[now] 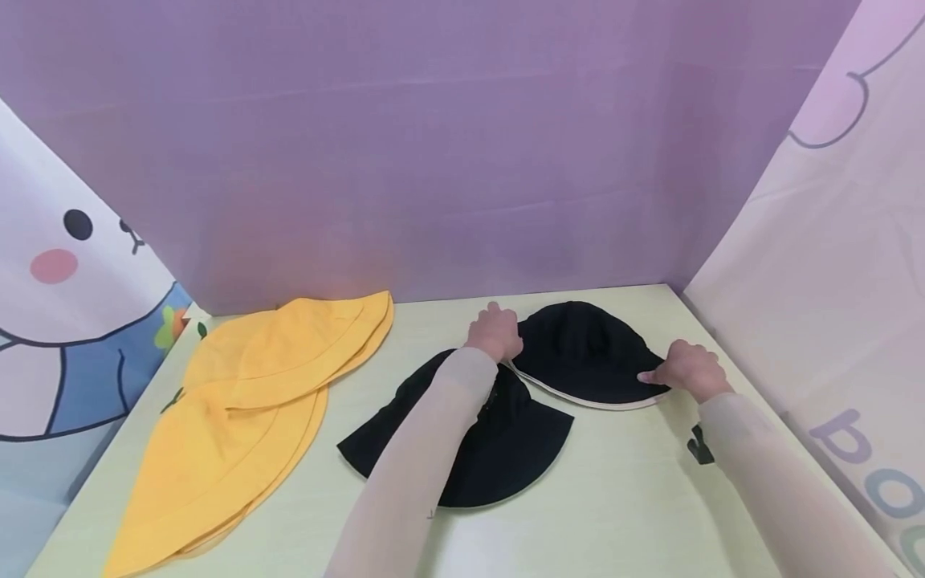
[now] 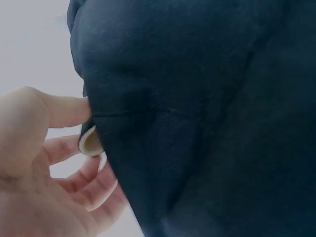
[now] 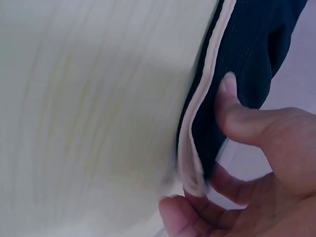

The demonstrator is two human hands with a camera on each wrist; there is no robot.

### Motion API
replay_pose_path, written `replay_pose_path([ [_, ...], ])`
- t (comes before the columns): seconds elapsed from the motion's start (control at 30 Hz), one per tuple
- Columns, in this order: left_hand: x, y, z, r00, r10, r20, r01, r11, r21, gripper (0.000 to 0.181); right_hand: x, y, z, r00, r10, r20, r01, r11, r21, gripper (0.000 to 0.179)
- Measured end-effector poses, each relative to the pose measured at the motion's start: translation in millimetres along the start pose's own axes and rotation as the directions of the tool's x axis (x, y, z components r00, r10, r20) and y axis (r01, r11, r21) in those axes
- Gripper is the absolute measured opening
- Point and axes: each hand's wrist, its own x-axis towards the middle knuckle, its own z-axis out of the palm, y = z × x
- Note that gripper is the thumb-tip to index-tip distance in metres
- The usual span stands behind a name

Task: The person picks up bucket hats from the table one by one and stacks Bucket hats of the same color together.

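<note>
A black bucket hat (image 1: 585,349) with a cream-edged brim lies folded flat at the back of the pale table (image 1: 621,498). My left hand (image 1: 495,333) grips its left edge, and my right hand (image 1: 686,371) pinches its right brim edge. In the left wrist view my left hand (image 2: 39,148) has the thumb against the dark cloth of the hat (image 2: 197,98) and the fingers tucked under it. In the right wrist view my right hand (image 3: 256,163) lays its thumb on the hat (image 3: 252,44), with the fingers below the cream trim (image 3: 190,148).
A second black hat (image 1: 491,449) lies flat under my left forearm. Folded yellow hats (image 1: 253,401) are stacked at the left. A small black item (image 1: 699,445) sits by my right forearm. Purple and cartoon-printed walls (image 1: 433,160) enclose the table on three sides.
</note>
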Motion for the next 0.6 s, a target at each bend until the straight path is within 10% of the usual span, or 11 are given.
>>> replay_pose_path([
  [0.2,-0.3,0.5,-4.4,0.999,0.036,-0.032,-0.038,0.997,-0.061,0.027,2.3,0.8,2.4,0.997,-0.061,-0.038,0.065,0.992,0.108,0.049],
  [0.33,-1.1,-3.6,-11.5,0.998,0.052,-0.038,-0.058,0.979,-0.193,0.004,3.7,4.1,-2.2,0.992,-0.107,-0.07,0.116,0.985,0.131,0.028],
  [0.6,-4.6,-9.9,-33.4,0.989,0.118,-0.088,-0.138,0.95,-0.28,0.027,3.9,7.9,-17.6,0.986,-0.093,-0.139,0.139,0.917,0.374,0.035],
])
